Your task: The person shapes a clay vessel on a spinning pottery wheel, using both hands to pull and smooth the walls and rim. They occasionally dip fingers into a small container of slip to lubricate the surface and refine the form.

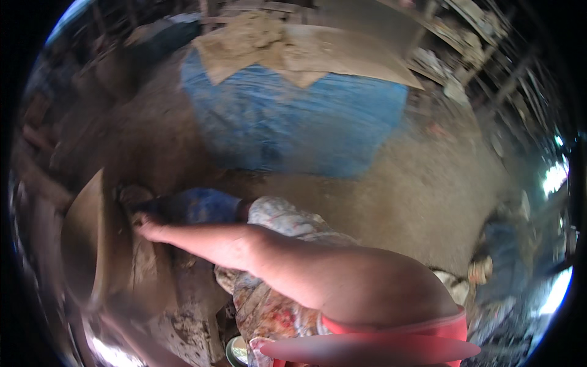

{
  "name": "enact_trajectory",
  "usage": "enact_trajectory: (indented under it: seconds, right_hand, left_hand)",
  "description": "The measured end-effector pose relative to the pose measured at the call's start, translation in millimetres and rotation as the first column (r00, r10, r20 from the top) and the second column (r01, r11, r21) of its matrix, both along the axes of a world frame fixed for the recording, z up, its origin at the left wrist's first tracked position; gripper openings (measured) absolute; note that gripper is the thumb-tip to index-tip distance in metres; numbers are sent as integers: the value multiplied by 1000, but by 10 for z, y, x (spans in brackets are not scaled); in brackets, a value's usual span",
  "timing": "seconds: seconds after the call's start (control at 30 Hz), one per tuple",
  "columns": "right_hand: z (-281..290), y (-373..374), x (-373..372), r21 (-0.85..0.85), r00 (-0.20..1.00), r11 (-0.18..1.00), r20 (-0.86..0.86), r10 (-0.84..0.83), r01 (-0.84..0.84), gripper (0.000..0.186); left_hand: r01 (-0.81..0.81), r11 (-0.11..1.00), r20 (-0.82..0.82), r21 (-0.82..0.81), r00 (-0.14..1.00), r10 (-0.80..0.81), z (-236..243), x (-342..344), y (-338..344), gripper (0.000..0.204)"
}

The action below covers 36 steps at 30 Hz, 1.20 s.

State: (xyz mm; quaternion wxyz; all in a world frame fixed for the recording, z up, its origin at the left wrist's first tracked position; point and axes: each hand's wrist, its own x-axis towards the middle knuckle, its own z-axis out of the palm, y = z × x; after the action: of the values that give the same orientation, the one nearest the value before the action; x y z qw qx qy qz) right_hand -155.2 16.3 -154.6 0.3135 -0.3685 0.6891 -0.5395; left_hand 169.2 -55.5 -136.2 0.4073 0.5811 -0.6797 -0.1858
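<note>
My right arm stretches across to the left, over my patterned cloth-covered lap (269, 306). At its end my right hand (147, 227) has its fingers curled closed; blur hides what, if anything, is in them. Just left of that hand, a large tan, curved, tray-like thing (82, 244) stands tilted on edge, apart from the hand as far as I can see. Beyond the hand lies a bright blue thing (211, 205), its kind unclear. A blurred brown limb-like shape shows below the tan thing; my left hand itself does not show.
A blue plastic sheet (293, 122) is spread on the earth floor (440, 183) ahead, with tan sacking (348, 55) along its far edge. A round metal-rimmed vessel (237, 351) sits by my lap. Shelves with clutter (458, 37) stand far right; a small container (480, 270) lies at right.
</note>
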Motion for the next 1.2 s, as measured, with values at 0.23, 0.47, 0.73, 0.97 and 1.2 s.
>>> enact_trajectory:
  seconds: [0.23,0.47,0.73,0.97,1.2]
  right_hand:
    - [-35,-209,-63,207,988,966,1,154,-151,49]
    - [193,11,-285,55,994,993,5,109,-109,42]
    - [306,216,-406,-7,995,995,-37,96,-96,35]
    - [322,259,-290,-24,993,994,-59,106,-108,28]
    - [326,261,-118,-46,989,991,-87,122,-126,22]
  left_hand:
    - [120,992,27,42,992,-122,-154,-1027,148,37]
    - [271,961,38,61,961,-274,-89,-1885,228,36]
    - [346,935,42,78,936,-350,-130,-2234,224,36]
    - [343,936,48,80,936,-348,-126,-2168,222,35]
    - [312,948,30,68,949,-314,-110,-1942,220,34]
